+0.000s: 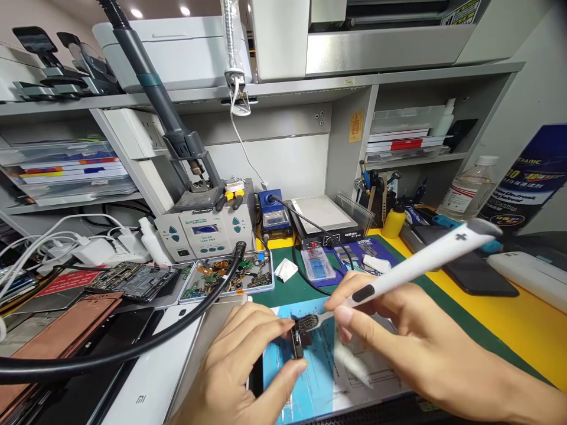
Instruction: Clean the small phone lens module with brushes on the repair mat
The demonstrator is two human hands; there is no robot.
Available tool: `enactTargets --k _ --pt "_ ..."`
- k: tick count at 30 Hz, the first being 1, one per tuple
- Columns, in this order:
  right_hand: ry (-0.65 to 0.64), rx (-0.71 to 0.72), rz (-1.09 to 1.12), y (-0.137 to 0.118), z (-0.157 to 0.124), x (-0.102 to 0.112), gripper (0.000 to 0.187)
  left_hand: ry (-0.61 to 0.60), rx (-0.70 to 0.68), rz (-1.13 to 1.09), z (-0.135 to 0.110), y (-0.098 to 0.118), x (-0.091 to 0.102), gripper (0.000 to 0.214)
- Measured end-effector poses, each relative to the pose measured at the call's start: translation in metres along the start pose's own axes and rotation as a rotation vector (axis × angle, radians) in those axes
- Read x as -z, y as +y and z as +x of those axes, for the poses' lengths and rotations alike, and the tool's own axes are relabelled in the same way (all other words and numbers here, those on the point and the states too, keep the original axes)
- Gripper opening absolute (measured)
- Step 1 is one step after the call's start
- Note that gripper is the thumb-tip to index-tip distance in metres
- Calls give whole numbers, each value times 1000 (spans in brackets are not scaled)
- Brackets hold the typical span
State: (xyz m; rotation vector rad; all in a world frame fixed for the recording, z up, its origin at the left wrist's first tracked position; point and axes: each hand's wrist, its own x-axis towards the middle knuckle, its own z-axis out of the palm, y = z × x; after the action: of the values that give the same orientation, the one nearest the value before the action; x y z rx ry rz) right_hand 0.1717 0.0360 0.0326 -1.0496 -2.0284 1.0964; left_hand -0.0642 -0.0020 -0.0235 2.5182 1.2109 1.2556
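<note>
My left hand (pixel 245 357) pinches a small black electronic part (pixel 298 349) between thumb and fingertips, above a blue-and-white printed sheet (pixel 318 386). The part's exact kind is too small to tell. In my right hand (pixel 411 342) is a white toothbrush (pixel 425 260) with a plus mark near the end of its handle. Its dark bristles rest against the upper end of the black part. The toothbrush slants up to the right, and my fingers close around its neck and lower handle. A blurred white object (pixel 352 363) shows on the sheet beneath my right hand.
A thick black hose (pixel 190 321) arcs across the left side over phones and tablets. Behind the hands stand a tray of small circuit parts (pixel 230 277), a soldering station (pixel 206 230) and a heating plate (pixel 328 218). A clear bottle (pixel 467 189) stands right.
</note>
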Motion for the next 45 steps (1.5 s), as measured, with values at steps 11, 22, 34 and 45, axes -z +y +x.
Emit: enactTargets --k 11,22,34,45 --pt "-124 -232 434 1 15 7 33 62 93 -93 5 1 -1 30" --pt "16 -41 4 1 -4 -3 27 12 118 -64 3 1 -1 33" --pt "-11 98 -140 0 -5 -1 24 4 90 -30 1 1 0 33" --pt "-3 99 -120 4 -6 -2 22 4 76 -10 3 1 1 32"
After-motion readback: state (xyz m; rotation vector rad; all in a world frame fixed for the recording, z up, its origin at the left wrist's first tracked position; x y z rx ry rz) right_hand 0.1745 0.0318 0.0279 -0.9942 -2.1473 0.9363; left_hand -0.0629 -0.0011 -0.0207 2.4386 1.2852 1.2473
